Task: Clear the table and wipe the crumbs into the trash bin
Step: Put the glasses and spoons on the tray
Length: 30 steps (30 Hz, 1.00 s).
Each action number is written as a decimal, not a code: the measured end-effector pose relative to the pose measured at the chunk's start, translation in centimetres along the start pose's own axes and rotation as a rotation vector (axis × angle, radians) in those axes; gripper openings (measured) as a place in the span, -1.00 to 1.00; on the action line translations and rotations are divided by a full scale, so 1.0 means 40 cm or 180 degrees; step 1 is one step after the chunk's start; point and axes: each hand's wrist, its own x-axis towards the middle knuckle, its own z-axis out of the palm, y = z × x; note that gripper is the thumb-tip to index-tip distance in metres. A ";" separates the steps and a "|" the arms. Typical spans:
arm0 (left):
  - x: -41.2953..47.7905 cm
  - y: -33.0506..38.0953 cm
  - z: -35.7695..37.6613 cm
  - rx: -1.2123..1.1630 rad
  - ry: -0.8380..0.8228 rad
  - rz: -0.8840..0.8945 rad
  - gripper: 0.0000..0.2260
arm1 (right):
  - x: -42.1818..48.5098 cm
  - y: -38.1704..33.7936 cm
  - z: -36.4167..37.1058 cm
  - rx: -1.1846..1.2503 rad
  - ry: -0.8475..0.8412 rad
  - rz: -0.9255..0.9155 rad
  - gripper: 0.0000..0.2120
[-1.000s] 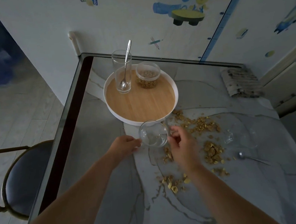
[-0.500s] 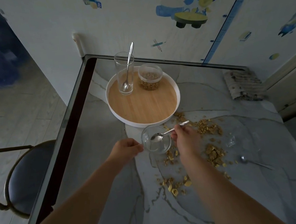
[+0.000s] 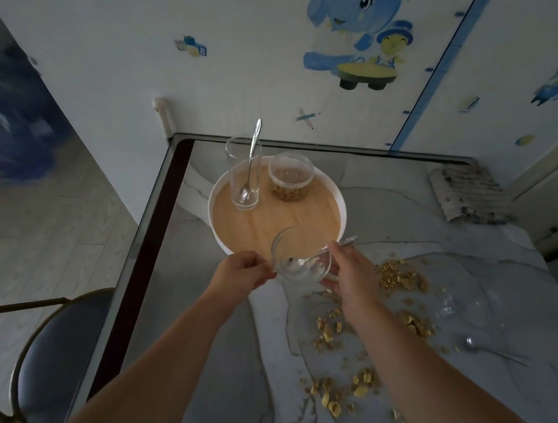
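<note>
Holding a small glass bowl [image 3: 301,259] with both hands, I keep it just above the near rim of the round tray [image 3: 336,193], tilted toward me. My left hand [image 3: 241,275] pinches the bowl's left rim between curled fingers and thumb. My right hand [image 3: 352,269] wraps around the bowl's right side, fingers curled under it. A metal spoon [image 3: 320,253] lies inside the bowl, its handle sticking out past the right rim, over my right hand.

On the tray, which sits at the table's far-left corner, a tall glass [image 3: 244,177] holds a second spoon [image 3: 253,159], and a clear jar [image 3: 291,179] of cereal stands just beside it.

Crumbs [image 3: 399,276] are scattered over the table [image 3: 218,372] to the right of my hands and toward the near edge. A second glass bowl [image 3: 465,298] rests near the right edge. A folded cloth [image 3: 468,193] lies at the far-right corner. A black stool [image 3: 61,351] stands beside the left edge.
</note>
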 end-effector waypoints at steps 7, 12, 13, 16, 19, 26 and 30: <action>0.098 0.052 -0.007 -0.0098 0.0182 -0.0057 -0.85 | 0.116 -0.071 0.052 0.0182 -0.0240 0.0202 -0.80; 0.191 0.050 -0.028 -0.0080 0.0489 -0.0262 -0.87 | 0.210 -0.087 0.117 0.0196 -0.0337 0.0508 -0.78; 0.208 0.049 -0.029 -0.0100 0.0541 -0.0300 -0.90 | 0.226 -0.087 0.131 0.0180 -0.0353 0.0531 -0.78; 0.252 0.055 -0.022 0.0008 0.0789 -0.0339 -0.94 | 0.276 -0.079 0.164 0.0023 -0.0334 0.0550 -0.76; 0.288 0.064 -0.018 0.0250 0.0956 -0.0326 -0.93 | 0.314 -0.077 0.188 -0.0114 -0.0303 0.0571 -0.69; 0.330 0.050 -0.018 0.0042 0.0978 -0.0345 -0.88 | 0.345 -0.077 0.196 -0.0109 -0.0421 0.0515 -0.74; 0.331 0.050 -0.010 0.0303 0.1143 -0.0358 -0.92 | 0.342 -0.074 0.190 -0.0017 -0.0547 0.0586 -0.81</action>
